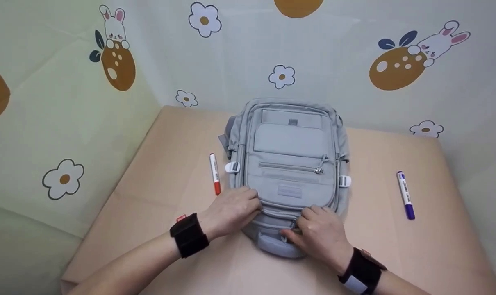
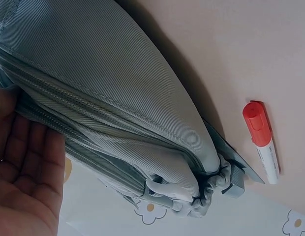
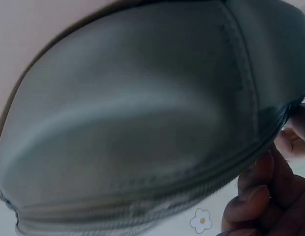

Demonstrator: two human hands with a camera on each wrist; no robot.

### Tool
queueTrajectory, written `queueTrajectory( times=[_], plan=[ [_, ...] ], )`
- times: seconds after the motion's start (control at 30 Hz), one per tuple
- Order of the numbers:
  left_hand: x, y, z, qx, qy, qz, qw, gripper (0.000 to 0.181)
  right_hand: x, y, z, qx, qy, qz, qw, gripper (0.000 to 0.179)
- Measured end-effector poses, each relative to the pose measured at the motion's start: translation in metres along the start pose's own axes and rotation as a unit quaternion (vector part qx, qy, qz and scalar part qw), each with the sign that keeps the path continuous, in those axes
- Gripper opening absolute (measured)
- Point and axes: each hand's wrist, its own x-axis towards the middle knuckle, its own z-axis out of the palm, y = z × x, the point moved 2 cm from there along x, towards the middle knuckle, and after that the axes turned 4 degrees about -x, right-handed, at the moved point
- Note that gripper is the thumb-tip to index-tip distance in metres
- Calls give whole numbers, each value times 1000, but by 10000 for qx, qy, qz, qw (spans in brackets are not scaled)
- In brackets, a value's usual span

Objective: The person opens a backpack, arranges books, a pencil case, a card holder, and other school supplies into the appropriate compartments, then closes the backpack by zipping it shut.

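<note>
A grey backpack [image 1: 289, 139] lies on the table, front pockets up and padded top handle [image 1: 276, 245] towards me. My left hand [image 1: 233, 209] grips the fabric at its left edge near the top. Curled fingers along a zipper track [image 2: 78, 98] show in the left wrist view. On the other side, my right hand [image 1: 324, 235] pinches a zipper pull near the handle, thumb towards the middle. The right wrist view has its fingers [image 3: 253, 201] against the zipped seam [image 3: 142, 209]; the pull itself is mostly hidden by the hand.
Left of the backpack lies a red-capped white marker [image 1: 215, 174]. A blue-capped marker [image 1: 405, 194] is on the right part of the table [image 1: 432, 246]. Patterned cloth walls [image 1: 330, 61] rise behind and to the left.
</note>
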Motion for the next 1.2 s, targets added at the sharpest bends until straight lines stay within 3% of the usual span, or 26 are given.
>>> queueTrajectory(
  times=[0.17,0.33,0.63,0.87,1.2],
  plan=[
    [0,0,1,7,68,37,10000,8,-2,3,-2,269,-570,373,9973,29],
    [-1,-1,1,-113,35,-72,9999,7,-6,11,-9,436,-577,624,9954,17],
    [-1,-1,0,-200,-94,-175,9996,7,-18,28,-20,415,-589,561,9958,18],
    [-2,-1,0,-270,-101,-185,9994,7,-34,51,-30,205,-816,990,9915,18],
    [0,1,-1,-219,-174,-168,9995,5,-41,58,-32,364,-56,755,9965,24]
  ],
)
